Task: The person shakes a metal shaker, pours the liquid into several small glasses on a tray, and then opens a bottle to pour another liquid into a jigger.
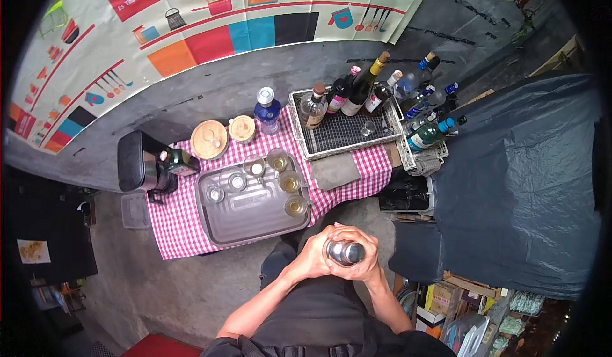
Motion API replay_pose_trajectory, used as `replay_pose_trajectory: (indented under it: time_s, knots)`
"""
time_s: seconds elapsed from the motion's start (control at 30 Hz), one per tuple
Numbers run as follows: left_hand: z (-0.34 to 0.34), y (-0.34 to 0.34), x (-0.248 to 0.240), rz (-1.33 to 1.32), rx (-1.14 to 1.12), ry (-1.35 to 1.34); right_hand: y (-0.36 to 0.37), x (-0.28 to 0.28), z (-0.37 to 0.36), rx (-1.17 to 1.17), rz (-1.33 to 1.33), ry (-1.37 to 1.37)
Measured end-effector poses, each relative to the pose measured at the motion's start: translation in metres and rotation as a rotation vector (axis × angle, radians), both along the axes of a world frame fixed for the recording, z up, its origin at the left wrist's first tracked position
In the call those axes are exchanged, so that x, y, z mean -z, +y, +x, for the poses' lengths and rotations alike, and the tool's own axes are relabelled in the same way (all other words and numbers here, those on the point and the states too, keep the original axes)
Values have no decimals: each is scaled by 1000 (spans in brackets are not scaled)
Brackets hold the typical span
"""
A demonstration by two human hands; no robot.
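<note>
Left hand [312, 256] and right hand [368, 262] wrapped tightly around a smooth, rounded metal shaker [346, 253], probably to keep its parts together; it sits before the torso, off the near right corner of the grey plastic tray [245, 222]; clear glasses [290, 182] line that tray's right edge, its raised rim presumably containing spills.

glossy metal shaker [347, 253], smooth plastic tray [241, 220]
</note>
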State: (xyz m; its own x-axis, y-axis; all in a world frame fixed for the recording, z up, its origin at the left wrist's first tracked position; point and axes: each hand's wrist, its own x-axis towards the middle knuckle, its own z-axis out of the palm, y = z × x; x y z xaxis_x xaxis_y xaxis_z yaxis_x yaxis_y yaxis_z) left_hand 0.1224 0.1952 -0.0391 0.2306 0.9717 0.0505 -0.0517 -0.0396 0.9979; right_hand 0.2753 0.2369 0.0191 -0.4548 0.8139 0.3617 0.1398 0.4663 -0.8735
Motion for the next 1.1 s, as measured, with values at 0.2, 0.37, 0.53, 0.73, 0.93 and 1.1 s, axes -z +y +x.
replay_pose_trajectory:
  time_s: [0.2, 0.37, 0.53, 0.73, 0.93, 1.1]
  knots:
    - [-20, 35, -3, 60, 237, -122, 17, -25, -13, 13, -35, -12]
    - [-14, 51, -6, 96, 323, -128, 28, -39, -6, -36, -66, -22]
    - [-12, 58, -7, 51, 356, -90, 36, -30, 7, -77, -258, 91]
    - [-15, 65, 5, -21, 323, -66, 51, 14, 20, 187, -766, 629]
    - [-13, 68, 17, 34, 176, -25, 102, 137, 84, 633, -1390, 789]
    - [-11, 65, 23, 2, 17, 81, 160, 163, 101, 583, -1393, 504]
